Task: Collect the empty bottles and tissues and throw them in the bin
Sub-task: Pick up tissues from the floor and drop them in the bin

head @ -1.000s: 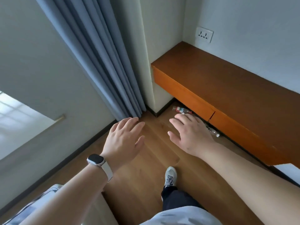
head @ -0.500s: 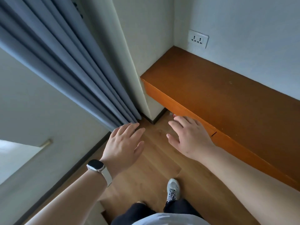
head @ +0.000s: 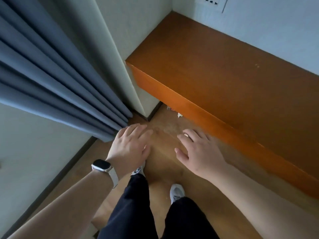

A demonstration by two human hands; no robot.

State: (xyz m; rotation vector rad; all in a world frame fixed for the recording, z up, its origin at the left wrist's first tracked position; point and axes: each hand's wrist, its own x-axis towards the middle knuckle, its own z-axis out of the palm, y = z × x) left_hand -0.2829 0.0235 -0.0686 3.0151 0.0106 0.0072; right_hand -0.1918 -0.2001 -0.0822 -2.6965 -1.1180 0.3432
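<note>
- Both hands empty, palms down, fingers spread loose, side by side but apart: left hand [head: 130,147] with a watch [head: 101,166] on the wrist, right hand [head: 198,152] with a ring [head: 186,134] on one finger.
- Neither hand touches anything; they hover over the wooden floor [head: 165,135].
- Bottle [head: 170,108]: only a red-and-white sliver shows, ahead of the hands and between them, at the floor edge under the orange shelf [head: 224,80]. Rest is hidden by the shelf's front.
- Small pale scrap [head: 180,115] just beside it, nearer the right hand. Probably a tissue, too small to be sure.
- Change vs a second ago: person has stepped closer and the view tips steeper down. The bottle lay plainly in sight ahead of the right hand then; now the shelf covers most of it. A second clear bottle seen further right is out of sight now.
- Curtain [head: 57,87] now just past the left hand's fingertips.
- Meaning: approach nearly done, nothing collected yet. Judged next: crouch and reach under the shelf, right hand is the nearer one.
- Risk: litter hidden from standing height, easy to miss the second bottle.
- Bin not in view.
</note>
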